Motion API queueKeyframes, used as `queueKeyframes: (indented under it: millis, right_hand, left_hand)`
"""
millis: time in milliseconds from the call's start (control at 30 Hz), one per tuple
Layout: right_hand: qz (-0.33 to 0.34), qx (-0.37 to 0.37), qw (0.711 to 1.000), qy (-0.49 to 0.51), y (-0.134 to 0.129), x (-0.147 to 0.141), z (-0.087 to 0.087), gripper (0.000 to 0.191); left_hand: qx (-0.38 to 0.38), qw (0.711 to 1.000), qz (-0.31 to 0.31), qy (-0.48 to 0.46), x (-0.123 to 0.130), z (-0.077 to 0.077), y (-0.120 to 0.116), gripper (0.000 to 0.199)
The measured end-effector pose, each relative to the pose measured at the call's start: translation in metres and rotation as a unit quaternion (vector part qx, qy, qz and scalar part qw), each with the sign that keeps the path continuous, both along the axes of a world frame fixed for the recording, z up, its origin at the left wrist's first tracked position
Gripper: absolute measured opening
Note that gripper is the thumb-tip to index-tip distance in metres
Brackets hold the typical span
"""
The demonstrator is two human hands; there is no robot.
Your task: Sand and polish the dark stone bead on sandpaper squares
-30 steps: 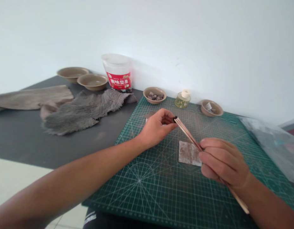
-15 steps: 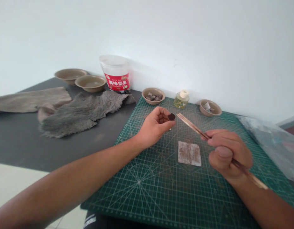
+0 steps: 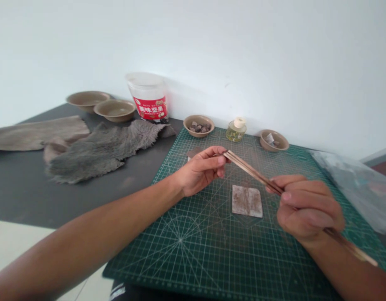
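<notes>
My left hand pinches a small dark piece between thumb and fingers, mostly hidden by them. The tips of several thin wooden sticks meet the piece at my fingertips. Wrapped round the bundle of sticks is my right hand, and their far ends stick out behind the wrist. Below the sticks, a square white pad with brown stains lies on the green cutting mat.
Along the wall stand a bowl of stones, a small bottle, a bowl with white pieces and a white tub. Grey cloths and two bowls are at left; a plastic bag lies right.
My left hand has turned, so the dark piece shows less. The stick tips have moved left and now meet it. My right hand has shifted slightly right. The view has moved a little.
</notes>
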State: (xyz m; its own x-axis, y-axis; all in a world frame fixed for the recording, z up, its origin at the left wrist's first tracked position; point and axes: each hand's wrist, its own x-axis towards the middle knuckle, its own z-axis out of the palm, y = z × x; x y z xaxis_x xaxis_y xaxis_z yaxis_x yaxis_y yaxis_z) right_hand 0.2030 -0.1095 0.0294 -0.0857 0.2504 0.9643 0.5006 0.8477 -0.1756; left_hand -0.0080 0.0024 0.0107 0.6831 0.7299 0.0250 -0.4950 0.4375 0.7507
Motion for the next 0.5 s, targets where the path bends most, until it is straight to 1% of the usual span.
queueKeyframes:
  millis: [33,133,200,267,367,433,500]
  right_hand:
    - [0.000,0.010,1.000,0.006,-0.0001,-0.0002,-0.0014,0.022]
    - [-0.008,-0.017,0.999,-0.041,-0.0020,0.0027,-0.0014,0.019]
    - [-0.018,-0.038,0.998,-0.053,-0.0033,0.0049,0.0009,0.020]
    - [-0.021,-0.039,0.998,-0.038,-0.0036,0.0052,0.0029,0.022]
    - [-0.008,-0.016,1.000,-0.016,-0.0027,0.0040,0.0034,0.022]
    - [0.003,-0.009,0.999,-0.039,-0.0022,0.0050,0.0028,0.019]
    - [-0.004,-0.030,0.996,-0.090,-0.0026,0.0086,0.0026,0.018]
  left_hand:
    - [0.004,1.000,-0.007,0.001,-0.0005,0.0002,0.0003,0.038]
    - [0.011,1.000,-0.011,0.000,-0.0012,0.0003,0.0008,0.036]
    - [0.011,1.000,-0.007,0.000,-0.0013,0.0002,0.0008,0.035]
    - [0.011,1.000,-0.001,-0.003,-0.0013,0.0001,0.0005,0.035]
    - [0.010,1.000,0.000,-0.004,-0.0013,0.0004,0.0001,0.035]
    - [0.009,1.000,-0.003,-0.001,-0.0014,0.0008,-0.0002,0.034]
    - [0.009,1.000,-0.002,-0.001,-0.0014,0.0009,-0.0004,0.035]
